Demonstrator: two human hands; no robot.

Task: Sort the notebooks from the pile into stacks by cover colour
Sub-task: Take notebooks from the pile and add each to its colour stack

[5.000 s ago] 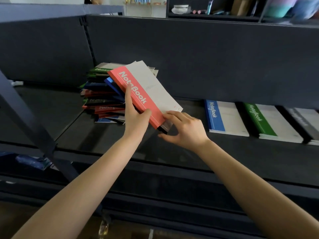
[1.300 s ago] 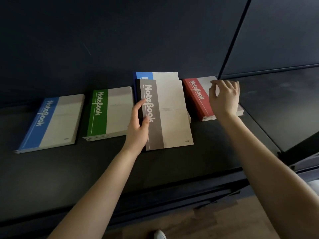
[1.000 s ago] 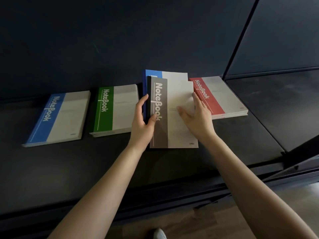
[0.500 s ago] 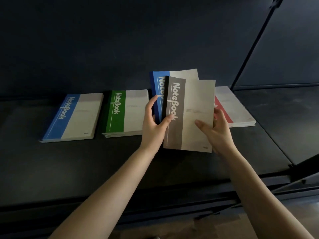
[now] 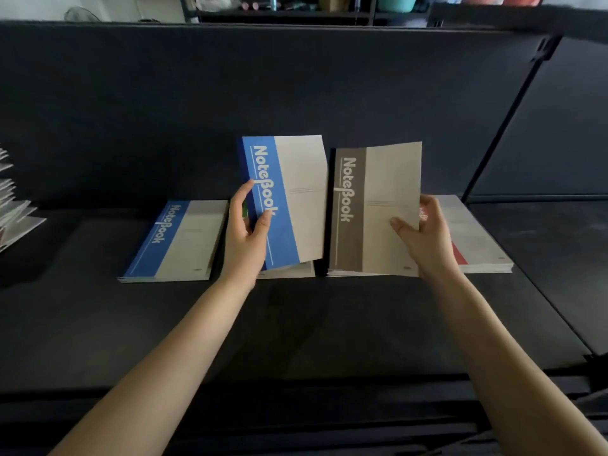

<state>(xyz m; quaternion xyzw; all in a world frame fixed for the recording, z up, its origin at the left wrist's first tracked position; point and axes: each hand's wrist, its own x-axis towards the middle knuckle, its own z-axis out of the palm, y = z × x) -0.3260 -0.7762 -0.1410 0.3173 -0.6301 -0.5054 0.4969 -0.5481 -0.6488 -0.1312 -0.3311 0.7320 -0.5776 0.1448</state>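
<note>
Sorting looks midway: our left hand (image 5: 245, 238) grips a blue notebook (image 5: 286, 199), our right hand (image 5: 424, 235) a grey notebook (image 5: 375, 209). Some pile (image 5: 13, 209) seemingly awaits.

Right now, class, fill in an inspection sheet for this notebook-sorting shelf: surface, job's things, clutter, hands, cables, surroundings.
Surface: dark shelf, flat.
Job's things: blue notebook and grey notebook held up; blue stack and red stack lying flat; third stack mostly hidden behind the blue notebook; pile at the far left edge.
Clutter: nothing seen.
Hands: left hand grips the blue notebook; right hand grips the grey notebook.
Cables: nothing seen.
Surroundings: dark back panel; cluttered shelving beyond.
</note>
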